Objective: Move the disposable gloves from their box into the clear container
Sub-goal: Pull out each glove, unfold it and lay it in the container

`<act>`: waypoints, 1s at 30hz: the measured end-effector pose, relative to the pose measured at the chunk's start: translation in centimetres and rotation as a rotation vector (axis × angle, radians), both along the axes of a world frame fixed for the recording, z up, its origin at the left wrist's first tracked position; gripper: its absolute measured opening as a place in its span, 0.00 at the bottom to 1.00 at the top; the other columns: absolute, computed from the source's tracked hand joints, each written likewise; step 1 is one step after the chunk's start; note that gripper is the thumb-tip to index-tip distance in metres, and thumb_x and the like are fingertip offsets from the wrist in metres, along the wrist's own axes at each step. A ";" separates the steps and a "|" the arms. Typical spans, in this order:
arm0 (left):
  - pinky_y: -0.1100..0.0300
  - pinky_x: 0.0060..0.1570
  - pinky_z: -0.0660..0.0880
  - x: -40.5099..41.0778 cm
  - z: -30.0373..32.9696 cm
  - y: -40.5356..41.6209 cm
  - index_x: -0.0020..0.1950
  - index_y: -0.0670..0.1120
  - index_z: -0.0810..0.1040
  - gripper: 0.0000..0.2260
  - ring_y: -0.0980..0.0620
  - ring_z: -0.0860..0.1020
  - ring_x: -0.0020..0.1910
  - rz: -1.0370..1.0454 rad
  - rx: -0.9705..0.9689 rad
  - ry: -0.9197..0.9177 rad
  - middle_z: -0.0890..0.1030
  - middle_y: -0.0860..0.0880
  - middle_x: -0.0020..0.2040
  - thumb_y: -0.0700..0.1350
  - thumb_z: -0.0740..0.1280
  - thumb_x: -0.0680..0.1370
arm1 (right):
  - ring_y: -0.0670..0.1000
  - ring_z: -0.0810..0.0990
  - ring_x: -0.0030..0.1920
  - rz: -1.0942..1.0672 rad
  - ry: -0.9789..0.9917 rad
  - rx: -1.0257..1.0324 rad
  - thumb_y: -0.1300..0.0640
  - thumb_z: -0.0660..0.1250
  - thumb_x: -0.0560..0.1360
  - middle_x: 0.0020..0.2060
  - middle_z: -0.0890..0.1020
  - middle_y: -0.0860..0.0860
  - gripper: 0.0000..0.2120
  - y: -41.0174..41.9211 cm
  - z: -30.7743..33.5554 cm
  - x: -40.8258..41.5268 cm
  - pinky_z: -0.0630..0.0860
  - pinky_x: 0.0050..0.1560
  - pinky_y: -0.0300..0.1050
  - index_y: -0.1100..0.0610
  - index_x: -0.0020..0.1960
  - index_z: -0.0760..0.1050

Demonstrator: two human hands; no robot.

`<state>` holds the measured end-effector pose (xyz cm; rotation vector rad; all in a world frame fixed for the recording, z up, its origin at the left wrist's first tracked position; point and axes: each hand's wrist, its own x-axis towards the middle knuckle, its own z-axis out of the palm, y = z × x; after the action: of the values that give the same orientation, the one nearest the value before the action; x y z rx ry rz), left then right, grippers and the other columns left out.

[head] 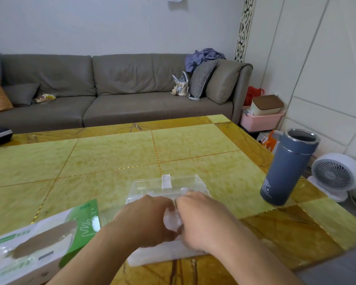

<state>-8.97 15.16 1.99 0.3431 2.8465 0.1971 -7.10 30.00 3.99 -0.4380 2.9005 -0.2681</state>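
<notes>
A white and green glove box lies on its side at the near left of the table, its torn top opening facing up. The clear container sits at the near middle, with a white clip on its far wall. My left hand and my right hand meet over the container's near end. Both grip a wad of translucent disposable gloves between them. A flat layer of the gloves shows below my wrists at the table's near edge.
A blue steel flask stands without a lid near the right edge of the yellow tiled table. A white fan stands on the floor to the right. A grey sofa runs behind the table.
</notes>
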 end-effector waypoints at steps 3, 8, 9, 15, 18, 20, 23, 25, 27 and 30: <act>0.60 0.44 0.75 0.1 0.2 -0.3 0.68 0.66 0.72 0.26 0.58 0.81 0.50 0.006 0.052 -0.043 0.80 0.60 0.55 0.65 0.72 0.71 | 0.53 0.80 0.43 -0.074 -0.068 0.027 0.66 0.71 0.69 0.47 0.78 0.51 0.08 0.4 -0.3 -0.6 0.71 0.34 0.43 0.58 0.47 0.79; 0.55 0.60 0.78 0.3 0.7 -1.2 0.75 0.64 0.68 0.30 0.56 0.78 0.62 -0.048 0.047 -0.078 0.79 0.60 0.64 0.58 0.74 0.75 | 0.49 0.74 0.35 -0.109 -0.165 0.092 0.64 0.73 0.69 0.42 0.76 0.51 0.06 -0.2 -0.5 -1.7 0.66 0.29 0.42 0.57 0.43 0.77; 0.55 0.62 0.77 0.5 0.9 -1.3 0.76 0.64 0.68 0.30 0.56 0.78 0.63 -0.049 0.031 -0.066 0.79 0.59 0.65 0.57 0.74 0.75 | 0.49 0.75 0.34 -0.118 -0.196 0.117 0.63 0.74 0.69 0.41 0.77 0.51 0.07 -0.4 -0.5 -2.3 0.67 0.29 0.42 0.56 0.42 0.77; 0.59 0.48 0.68 2.5 2.0 -0.2 0.69 0.55 0.72 0.18 0.50 0.76 0.61 -0.050 -0.145 0.266 0.75 0.53 0.60 0.45 0.69 0.80 | 0.56 0.82 0.54 -0.057 -0.343 0.259 0.50 0.75 0.76 0.59 0.80 0.52 0.21 -1.4 -0.8 -3.9 0.78 0.49 0.48 0.54 0.67 0.76; 0.59 0.45 0.67 3.1 2.1 0.9 0.66 0.56 0.72 0.14 0.50 0.76 0.59 -0.028 -0.117 0.272 0.74 0.53 0.57 0.46 0.67 0.81 | 0.56 0.82 0.51 -0.034 -0.321 0.261 0.52 0.74 0.76 0.57 0.80 0.52 0.18 -1.5 -0.8 -3.7 0.77 0.47 0.47 0.53 0.65 0.77; 0.58 0.44 0.68 3.3 1.6 1.2 0.65 0.56 0.71 0.13 0.49 0.79 0.57 -0.007 -0.110 0.236 0.76 0.52 0.56 0.56 0.65 0.83 | 0.55 0.81 0.47 -0.038 -0.326 0.277 0.51 0.74 0.77 0.55 0.79 0.52 0.17 -1.6 -0.8 -3.5 0.76 0.44 0.46 0.53 0.64 0.77; 0.57 0.42 0.67 3.1 0.5 1.2 0.66 0.55 0.69 0.18 0.48 0.81 0.56 -0.001 -0.181 0.192 0.79 0.51 0.56 0.65 0.59 0.83 | 0.54 0.76 0.45 -0.051 -0.305 0.242 0.52 0.73 0.78 0.59 0.77 0.53 0.19 -1.4 -0.5 -3.1 0.73 0.43 0.48 0.53 0.67 0.76; 0.57 0.44 0.67 2.9 0.0 1.2 0.70 0.55 0.68 0.19 0.47 0.80 0.59 0.016 -0.198 0.155 0.80 0.50 0.59 0.63 0.57 0.83 | 0.54 0.78 0.52 -0.053 -0.311 0.212 0.55 0.72 0.78 0.65 0.75 0.53 0.21 -1.1 -0.6 -2.9 0.73 0.47 0.47 0.53 0.70 0.74; 0.57 0.46 0.68 2.5 -0.3 1.2 0.73 0.55 0.65 0.20 0.46 0.80 0.61 0.052 -0.174 0.098 0.80 0.49 0.61 0.63 0.57 0.84 | 0.55 0.80 0.60 -0.065 -0.330 0.192 0.56 0.71 0.79 0.72 0.71 0.55 0.26 -1.0 -0.6 -2.9 0.74 0.50 0.48 0.53 0.75 0.69; 0.56 0.44 0.70 1.3 -0.9 1.1 0.76 0.53 0.61 0.24 0.47 0.80 0.56 0.126 -0.098 -0.044 0.81 0.49 0.58 0.60 0.59 0.83 | 0.59 0.80 0.65 -0.095 -0.357 0.164 0.59 0.68 0.80 0.77 0.63 0.56 0.32 -1.0 -0.6 -2.8 0.77 0.57 0.52 0.55 0.81 0.61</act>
<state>-7.64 16.28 1.07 0.1381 2.8235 0.0873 -9.87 28.98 3.37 -0.1999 2.5692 -0.1074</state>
